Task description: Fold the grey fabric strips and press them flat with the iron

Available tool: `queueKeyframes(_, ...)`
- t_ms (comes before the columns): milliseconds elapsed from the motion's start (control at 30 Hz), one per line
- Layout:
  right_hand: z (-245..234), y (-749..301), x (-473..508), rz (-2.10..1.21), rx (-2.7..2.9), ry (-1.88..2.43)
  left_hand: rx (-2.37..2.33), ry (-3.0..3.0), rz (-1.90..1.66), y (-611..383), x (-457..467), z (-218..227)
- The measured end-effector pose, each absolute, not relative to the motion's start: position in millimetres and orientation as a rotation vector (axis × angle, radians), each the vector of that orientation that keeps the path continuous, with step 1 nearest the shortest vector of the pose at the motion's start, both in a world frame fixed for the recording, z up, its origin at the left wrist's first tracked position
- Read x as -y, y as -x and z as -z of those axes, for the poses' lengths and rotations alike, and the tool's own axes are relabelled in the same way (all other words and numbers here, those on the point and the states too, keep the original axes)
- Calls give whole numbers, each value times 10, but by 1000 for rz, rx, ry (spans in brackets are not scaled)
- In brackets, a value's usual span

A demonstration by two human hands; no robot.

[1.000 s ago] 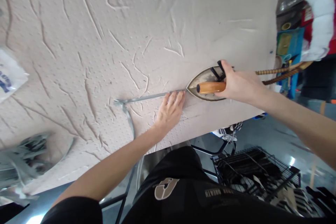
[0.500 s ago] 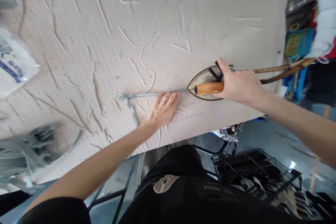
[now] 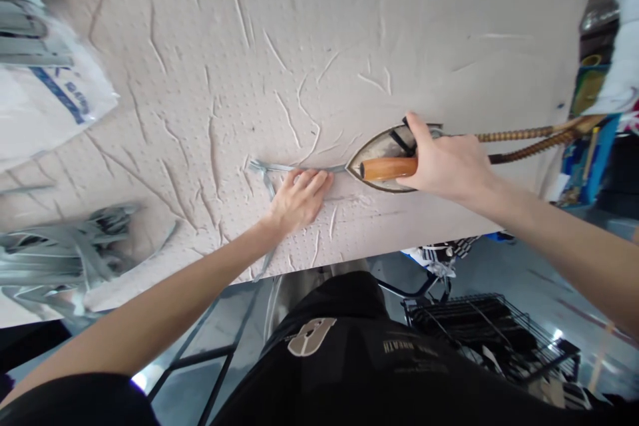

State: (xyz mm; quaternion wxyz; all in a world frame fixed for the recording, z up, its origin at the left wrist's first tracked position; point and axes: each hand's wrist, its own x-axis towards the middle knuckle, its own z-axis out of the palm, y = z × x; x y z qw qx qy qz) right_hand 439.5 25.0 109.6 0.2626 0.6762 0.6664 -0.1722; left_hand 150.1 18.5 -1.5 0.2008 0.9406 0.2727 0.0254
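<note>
My right hand [image 3: 452, 163] is closed around the wooden handle of a steam iron [image 3: 382, 170], its thumb near a black lever. The iron lies flat on the pale padded table cover, its tip pointing left onto a thin grey fabric strip [image 3: 339, 168]. Just left of the tip, my left hand [image 3: 301, 196] has its fingers bent together and pressed down on that strip. Beyond those fingers the strip runs to a frayed-looking left end, from which a loose tail drops behind my wrist. Under the iron the strip is hidden.
Grey strips lie in a tangled pile [image 3: 64, 246] at the table's left. A white printed plastic bag [image 3: 54, 100] with more strips sits above it. Two ribbed hoses [image 3: 524, 135] trail right from the iron. Below the table's front edge stands a black wire rack [image 3: 479, 319] holding fabric.
The iron and my left hand have moved left along the strip, closer to its end. The camera view has shifted, showing more of the table's left side.
</note>
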Motion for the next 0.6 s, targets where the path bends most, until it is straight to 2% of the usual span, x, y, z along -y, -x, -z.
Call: queueKeyframes(600,-1136,-3817,-369,463,-1861,-1740,-770,-2818,-83,-1028,-272,52)
